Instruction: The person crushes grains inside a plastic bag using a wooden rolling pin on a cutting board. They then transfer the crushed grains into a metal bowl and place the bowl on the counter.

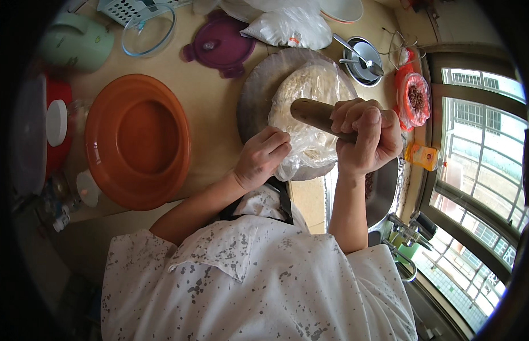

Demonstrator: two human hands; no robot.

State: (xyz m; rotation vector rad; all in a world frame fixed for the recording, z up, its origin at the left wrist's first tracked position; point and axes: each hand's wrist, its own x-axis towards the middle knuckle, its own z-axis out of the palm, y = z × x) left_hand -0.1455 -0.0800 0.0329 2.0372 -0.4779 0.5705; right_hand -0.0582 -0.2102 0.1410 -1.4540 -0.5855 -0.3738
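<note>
My right hand is wrapped around a thick wooden stick, perhaps a rolling pin, whose rounded end points left over a clear plastic bag. Inside the bag lies a pale, crumbly mass, spread out flat. My left hand has its fingers curled on the near left edge of the bag and pinches the plastic. Under the bag is a round, greyish chopping board on the counter. The stick covers part of the bag, so I cannot tell whether it touches it.
Left of the board stands a wide orange-brown basin. Beyond are a purple lid, a glass bowl and a white plastic bag. Metal bowls with spoons stand at the far right. A sink lies beside the window at right.
</note>
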